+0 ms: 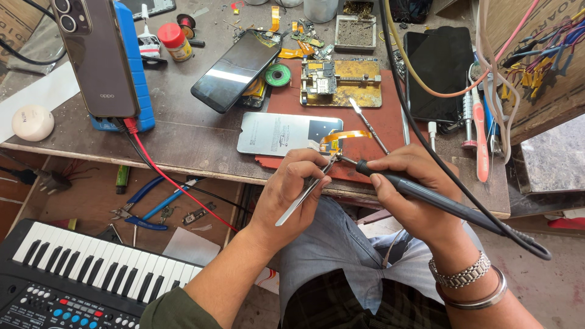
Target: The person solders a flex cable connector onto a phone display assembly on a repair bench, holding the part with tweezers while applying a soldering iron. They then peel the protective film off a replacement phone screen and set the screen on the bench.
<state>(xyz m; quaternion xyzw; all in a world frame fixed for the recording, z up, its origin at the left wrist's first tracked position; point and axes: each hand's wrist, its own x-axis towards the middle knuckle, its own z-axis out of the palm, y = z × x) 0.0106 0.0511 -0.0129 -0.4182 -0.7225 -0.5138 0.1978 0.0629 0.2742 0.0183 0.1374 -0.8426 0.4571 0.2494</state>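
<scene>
Evidently both hands work one spot: the left hand has its fingers closed on steel tweezers, pinning the orange flex cable just past the fingertips so it stays put. The right hand grips a soldering iron pen-fashion, tip meeting the tweezers there. Beyond lies a phone screen panel on the tabletop.

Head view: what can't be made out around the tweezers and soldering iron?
- Metal tweezers tips: hidden by left hand fingers.
- Black soldering iron tip contact on the orange flex cable: too small to tell.
- Iron's cord: cut off at the top edge.
- Black keyboard: cropped at the left and bottom edges.
</scene>
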